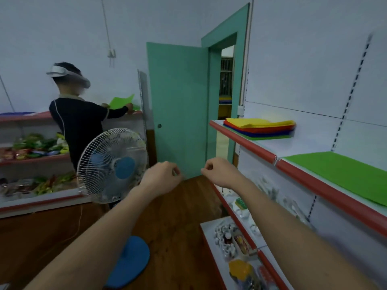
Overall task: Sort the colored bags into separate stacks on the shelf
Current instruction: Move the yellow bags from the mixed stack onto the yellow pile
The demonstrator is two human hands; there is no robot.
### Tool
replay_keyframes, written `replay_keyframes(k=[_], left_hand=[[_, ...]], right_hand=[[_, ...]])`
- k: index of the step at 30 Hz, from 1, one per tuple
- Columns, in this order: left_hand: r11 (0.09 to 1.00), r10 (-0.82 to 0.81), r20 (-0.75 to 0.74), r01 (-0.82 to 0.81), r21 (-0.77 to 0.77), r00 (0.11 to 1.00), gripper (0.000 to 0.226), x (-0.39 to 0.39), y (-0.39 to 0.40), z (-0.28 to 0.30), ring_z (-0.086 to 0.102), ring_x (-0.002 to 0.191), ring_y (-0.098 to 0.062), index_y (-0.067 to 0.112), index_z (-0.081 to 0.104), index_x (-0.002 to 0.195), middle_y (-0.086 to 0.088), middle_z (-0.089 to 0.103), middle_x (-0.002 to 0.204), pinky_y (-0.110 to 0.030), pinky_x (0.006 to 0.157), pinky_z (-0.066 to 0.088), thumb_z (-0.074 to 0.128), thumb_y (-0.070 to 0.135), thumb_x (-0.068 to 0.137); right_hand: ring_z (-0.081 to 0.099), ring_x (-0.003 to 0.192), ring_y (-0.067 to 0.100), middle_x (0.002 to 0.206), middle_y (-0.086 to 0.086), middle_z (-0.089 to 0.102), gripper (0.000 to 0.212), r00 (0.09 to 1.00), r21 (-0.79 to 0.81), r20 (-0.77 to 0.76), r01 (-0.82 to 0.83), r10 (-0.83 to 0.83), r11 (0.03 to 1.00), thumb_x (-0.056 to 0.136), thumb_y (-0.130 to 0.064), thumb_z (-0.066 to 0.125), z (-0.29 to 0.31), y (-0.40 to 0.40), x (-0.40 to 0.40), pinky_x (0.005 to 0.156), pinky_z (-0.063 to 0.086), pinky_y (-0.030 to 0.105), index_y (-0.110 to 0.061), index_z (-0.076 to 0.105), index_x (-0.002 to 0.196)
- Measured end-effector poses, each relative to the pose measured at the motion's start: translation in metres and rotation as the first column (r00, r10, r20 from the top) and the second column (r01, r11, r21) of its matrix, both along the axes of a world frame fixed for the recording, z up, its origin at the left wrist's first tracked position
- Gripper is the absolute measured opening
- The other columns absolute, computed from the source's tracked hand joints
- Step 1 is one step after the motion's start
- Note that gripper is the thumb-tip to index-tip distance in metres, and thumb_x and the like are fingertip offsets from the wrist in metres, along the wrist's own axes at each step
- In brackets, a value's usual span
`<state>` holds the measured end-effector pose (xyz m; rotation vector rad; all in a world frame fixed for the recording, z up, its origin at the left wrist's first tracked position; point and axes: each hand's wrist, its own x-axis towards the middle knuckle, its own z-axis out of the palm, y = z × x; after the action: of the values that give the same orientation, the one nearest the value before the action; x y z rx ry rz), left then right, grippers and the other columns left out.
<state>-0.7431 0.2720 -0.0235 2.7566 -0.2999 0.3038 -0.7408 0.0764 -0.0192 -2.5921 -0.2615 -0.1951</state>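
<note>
Flat green bag [343,174] lies alone on smooth white shelf [278,146].

Both bare forearms are stretched forward, side by side, at about the same height. The left hand [162,176] has its fingers curled in and holds nothing. The right hand [217,171] is also curled and empty. The 2 hands are near each other but apart.
</note>
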Motion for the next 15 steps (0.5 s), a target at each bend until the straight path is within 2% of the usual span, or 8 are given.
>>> replay_keyframes(k=[9,15], left_hand=[[0.986,-0.126,0.059,0.132,-0.100,0.990,0.023,0.151,-0.003,0.015,0.062,0.086,-0.011,0.027,0.067,0.100,0.011,0.067,0.096,-0.035,0.077,0.056,0.058,0.045,0.091],[0.964,-0.237,0.069,0.244,-0.110,0.969,0.018,0.279,-0.006,0.017,0.061,0.087,-0.010,0.030,0.065,0.098,0.010,0.067,0.098,-0.030,0.074,0.052,0.058,0.045,0.091]], right_hand=[[0.065,0.076,0.019,0.084,0.003,0.068,0.021,0.999,-0.010,0.030,0.044,-0.044,0.999,0.098,-0.030,0.054,0.008,-0.004,0.138,0.072,0.054,0.035,-0.015,0.066,0.091],[0.067,0.078,0.022,0.080,0.003,0.069,0.020,0.992,0.013,0.013,0.122,-0.122,0.992,0.095,-0.035,0.055,0.014,0.012,0.247,0.073,0.056,0.040,-0.019,0.066,0.089]])
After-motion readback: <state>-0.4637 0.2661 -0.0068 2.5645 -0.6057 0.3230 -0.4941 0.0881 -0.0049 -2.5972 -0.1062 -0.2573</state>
